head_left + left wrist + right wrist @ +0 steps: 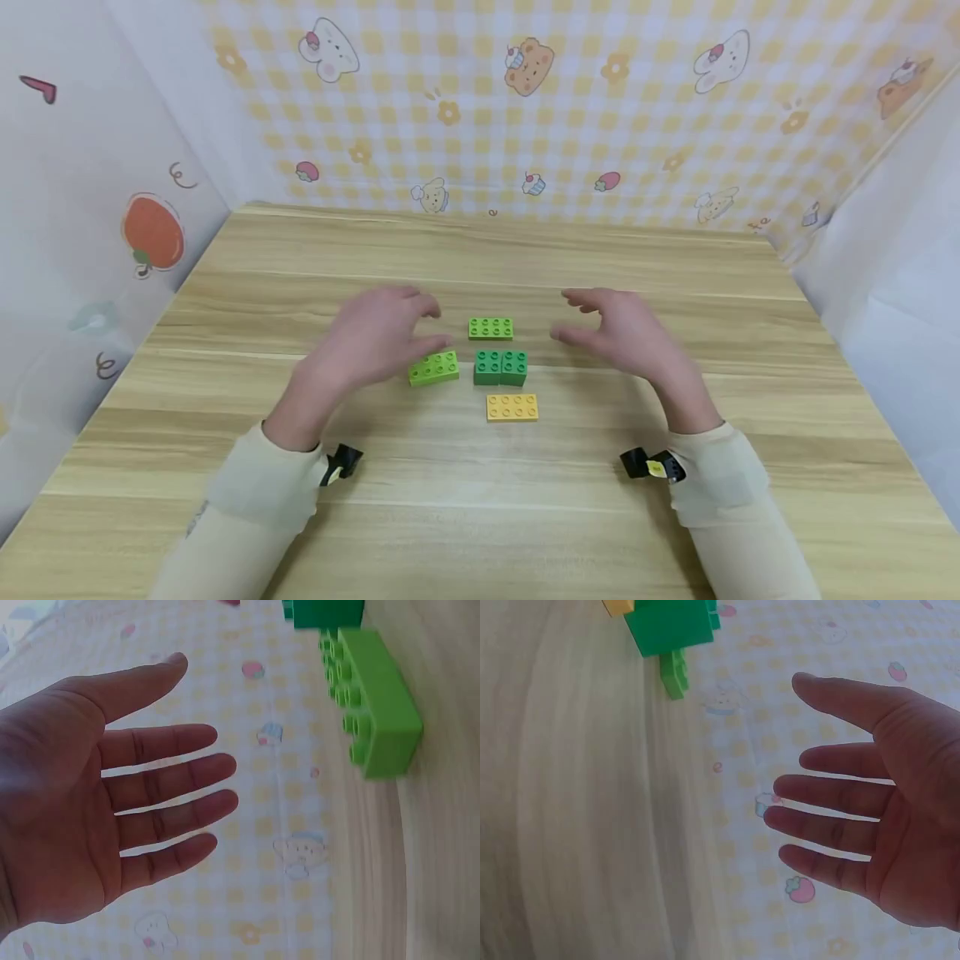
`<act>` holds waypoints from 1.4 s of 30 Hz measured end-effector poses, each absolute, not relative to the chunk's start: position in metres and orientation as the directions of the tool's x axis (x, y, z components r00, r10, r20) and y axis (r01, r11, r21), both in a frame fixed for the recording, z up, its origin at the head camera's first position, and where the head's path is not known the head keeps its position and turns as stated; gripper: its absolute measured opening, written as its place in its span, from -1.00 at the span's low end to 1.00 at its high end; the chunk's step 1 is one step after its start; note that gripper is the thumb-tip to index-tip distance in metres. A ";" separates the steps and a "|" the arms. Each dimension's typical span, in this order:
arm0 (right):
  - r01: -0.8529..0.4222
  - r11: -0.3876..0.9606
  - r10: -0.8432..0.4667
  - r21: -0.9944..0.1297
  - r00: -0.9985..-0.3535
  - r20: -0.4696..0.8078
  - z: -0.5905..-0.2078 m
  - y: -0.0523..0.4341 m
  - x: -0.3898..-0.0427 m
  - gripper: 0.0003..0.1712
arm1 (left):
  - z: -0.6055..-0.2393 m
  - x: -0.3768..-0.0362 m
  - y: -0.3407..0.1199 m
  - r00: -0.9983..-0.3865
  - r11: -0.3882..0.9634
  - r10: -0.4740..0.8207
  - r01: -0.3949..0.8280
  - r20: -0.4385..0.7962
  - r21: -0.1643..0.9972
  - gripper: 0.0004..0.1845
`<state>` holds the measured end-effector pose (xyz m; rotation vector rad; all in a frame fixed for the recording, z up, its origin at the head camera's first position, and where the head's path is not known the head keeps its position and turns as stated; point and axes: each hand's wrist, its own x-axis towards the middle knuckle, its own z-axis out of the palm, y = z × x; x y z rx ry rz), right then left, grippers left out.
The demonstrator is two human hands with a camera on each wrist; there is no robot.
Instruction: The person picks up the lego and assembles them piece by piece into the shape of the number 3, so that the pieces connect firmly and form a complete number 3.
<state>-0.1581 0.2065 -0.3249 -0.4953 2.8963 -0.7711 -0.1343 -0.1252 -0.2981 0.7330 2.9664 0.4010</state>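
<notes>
Above the table my left hand (375,333) hovers with fingers spread and nothing held. Nearest to it lies a lime green toy brick (434,368), partly behind the fingers in the head view; the left wrist view shows this lime brick (379,705) apart from the hand. My right hand (618,333), also holding nothing, is to the right of the bricks with fingers extended. Between the hands sit two dark green square bricks (500,367) side by side. Behind them is another lime green brick (491,329), and in front a yellow brick (512,407).
The bricks stand on a wood-grain table (480,517). A yellow checked cloth (465,150) with cartoon prints hangs at the back. White sheets (67,208) close off the left and right sides. Small black devices (341,465) are strapped at both wrists.
</notes>
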 end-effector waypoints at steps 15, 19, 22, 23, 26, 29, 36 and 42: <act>-0.355 0.735 -0.471 -0.577 -0.880 -0.058 -0.336 0.182 -0.154 -0.40 | -0.320 -0.114 -0.074 -0.755 0.753 0.648 0.617 -0.098 0.230 -0.64; -0.361 0.716 -0.500 -0.598 -0.863 -0.078 -0.338 0.179 -0.153 -0.45 | -0.322 -0.112 -0.071 -0.773 0.767 0.629 0.599 -0.084 0.230 -0.71; -0.355 0.708 -0.511 -0.611 -0.855 -0.094 -0.340 0.177 -0.153 -0.45 | -0.323 -0.110 -0.070 -0.782 0.777 0.617 0.586 -0.090 0.229 -0.72; -0.349 0.707 -0.511 -0.615 -0.854 -0.102 -0.340 0.177 -0.152 -0.45 | -0.324 -0.109 -0.069 -0.781 0.777 0.617 0.586 -0.096 0.232 -0.72; -0.347 0.709 -0.516 -0.615 -0.849 -0.117 -0.341 0.176 -0.152 -0.45 | -0.328 -0.108 -0.067 -0.769 0.768 0.629 0.590 -0.117 0.250 -0.73; -0.358 0.709 -0.527 -0.607 -0.841 -0.120 -0.341 0.175 -0.152 -0.45 | -0.332 -0.107 -0.064 -0.767 0.767 0.629 0.583 -0.131 0.268 -0.72; -0.365 0.699 -0.549 -0.615 -0.825 -0.133 -0.342 0.172 -0.151 -0.48 | -0.337 -0.106 -0.060 -0.773 0.783 0.614 0.570 -0.158 0.249 -0.70; -0.367 0.692 -0.556 -0.621 -0.820 -0.135 -0.345 0.169 -0.150 -0.51 | -0.341 -0.105 -0.057 -0.779 0.788 0.609 0.571 -0.151 0.231 -0.68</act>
